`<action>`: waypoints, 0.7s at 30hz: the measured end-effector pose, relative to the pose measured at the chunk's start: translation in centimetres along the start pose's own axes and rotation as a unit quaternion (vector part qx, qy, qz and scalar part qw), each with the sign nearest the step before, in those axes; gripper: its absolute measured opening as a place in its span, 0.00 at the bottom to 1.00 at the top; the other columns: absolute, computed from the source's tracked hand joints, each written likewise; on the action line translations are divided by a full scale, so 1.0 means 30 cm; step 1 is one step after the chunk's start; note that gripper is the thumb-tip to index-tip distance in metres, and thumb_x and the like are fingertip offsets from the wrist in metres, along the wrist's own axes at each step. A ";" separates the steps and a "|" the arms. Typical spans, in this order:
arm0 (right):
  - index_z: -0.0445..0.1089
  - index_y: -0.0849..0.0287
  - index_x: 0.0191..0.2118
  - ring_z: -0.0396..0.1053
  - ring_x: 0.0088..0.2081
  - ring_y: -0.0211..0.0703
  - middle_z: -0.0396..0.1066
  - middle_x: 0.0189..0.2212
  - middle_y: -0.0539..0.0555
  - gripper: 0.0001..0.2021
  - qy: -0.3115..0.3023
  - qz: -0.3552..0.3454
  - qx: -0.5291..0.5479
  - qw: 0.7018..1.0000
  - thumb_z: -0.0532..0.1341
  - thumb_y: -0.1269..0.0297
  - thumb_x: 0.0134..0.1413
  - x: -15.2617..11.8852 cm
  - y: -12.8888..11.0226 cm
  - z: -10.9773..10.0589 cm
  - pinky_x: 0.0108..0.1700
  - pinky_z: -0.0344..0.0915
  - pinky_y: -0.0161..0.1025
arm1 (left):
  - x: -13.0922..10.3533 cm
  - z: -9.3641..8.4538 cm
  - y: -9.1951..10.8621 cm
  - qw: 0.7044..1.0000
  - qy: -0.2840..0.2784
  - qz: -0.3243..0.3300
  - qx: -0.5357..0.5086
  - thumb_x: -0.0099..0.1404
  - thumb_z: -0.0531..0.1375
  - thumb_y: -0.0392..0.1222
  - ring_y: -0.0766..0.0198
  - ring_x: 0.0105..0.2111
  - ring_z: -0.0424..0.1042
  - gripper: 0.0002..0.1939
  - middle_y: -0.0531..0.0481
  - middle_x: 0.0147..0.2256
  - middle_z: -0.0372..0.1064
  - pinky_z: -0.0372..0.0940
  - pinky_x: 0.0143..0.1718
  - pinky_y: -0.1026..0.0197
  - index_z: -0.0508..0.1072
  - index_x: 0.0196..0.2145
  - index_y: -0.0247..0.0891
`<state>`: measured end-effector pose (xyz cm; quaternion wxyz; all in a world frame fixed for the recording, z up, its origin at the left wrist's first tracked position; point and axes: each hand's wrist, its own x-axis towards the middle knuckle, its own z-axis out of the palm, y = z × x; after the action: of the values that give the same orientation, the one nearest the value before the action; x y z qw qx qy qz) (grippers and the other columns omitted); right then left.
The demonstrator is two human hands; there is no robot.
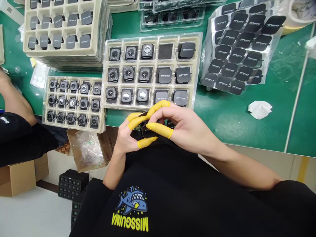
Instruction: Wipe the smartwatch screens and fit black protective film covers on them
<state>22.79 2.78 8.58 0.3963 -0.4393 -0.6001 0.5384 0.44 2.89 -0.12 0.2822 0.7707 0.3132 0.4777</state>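
In front of my chest, both hands are closed around a dark, glossy smartwatch body, mostly covered by fingers. My left hand grips its left side, thumb below and fingers above. My right hand presses on it from the right, thumb and bent fingers close together. Yellow finger cots cover several fingertips on both. A thin dark edge shows between the hands; I cannot tell what it belongs to. Just beyond lies a clear-and-beige tray of watch bodies, several carrying black HiFuture films; one cell shows only a dark pad.
Left of it sits a smaller tray of watches, with stacked trays behind. Black sticker sheets lie at right, near a tape roll and white crumpled paper. Another person's arm rests at far left; a carton stands below.
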 end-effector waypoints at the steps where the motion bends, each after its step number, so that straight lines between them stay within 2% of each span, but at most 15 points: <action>1: 0.81 0.54 0.37 0.72 0.39 0.44 0.80 0.40 0.53 0.04 -0.001 0.000 -0.001 1.000 0.71 0.66 0.66 0.000 0.000 0.000 0.39 0.70 0.41 | 0.000 0.000 0.000 1.000 0.001 -0.001 -0.002 0.64 0.79 0.54 0.52 0.51 0.85 0.37 0.43 0.54 0.82 0.81 0.53 0.51 0.76 0.67 0.45; 15: 0.81 0.54 0.37 0.72 0.39 0.44 0.80 0.41 0.54 0.04 -0.002 -0.002 -0.007 1.000 0.71 0.67 0.67 0.000 0.004 0.003 0.39 0.70 0.41 | 0.008 0.001 0.007 1.000 0.005 0.008 0.004 0.69 0.75 0.55 0.54 0.50 0.85 0.32 0.43 0.52 0.82 0.82 0.51 0.53 0.77 0.65 0.43; 21: 0.80 0.54 0.38 0.73 0.39 0.44 0.80 0.41 0.54 0.05 -0.002 -0.019 -0.023 1.000 0.71 0.65 0.69 0.000 0.002 0.003 0.39 0.71 0.41 | 0.005 0.002 0.010 1.000 0.004 -0.001 -0.001 0.67 0.77 0.54 0.53 0.50 0.85 0.33 0.43 0.53 0.82 0.82 0.51 0.52 0.77 0.65 0.44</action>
<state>22.72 2.75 8.51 0.3956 -0.4357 -0.6212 0.5175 0.60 2.80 0.15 0.2822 0.7685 0.3141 0.4807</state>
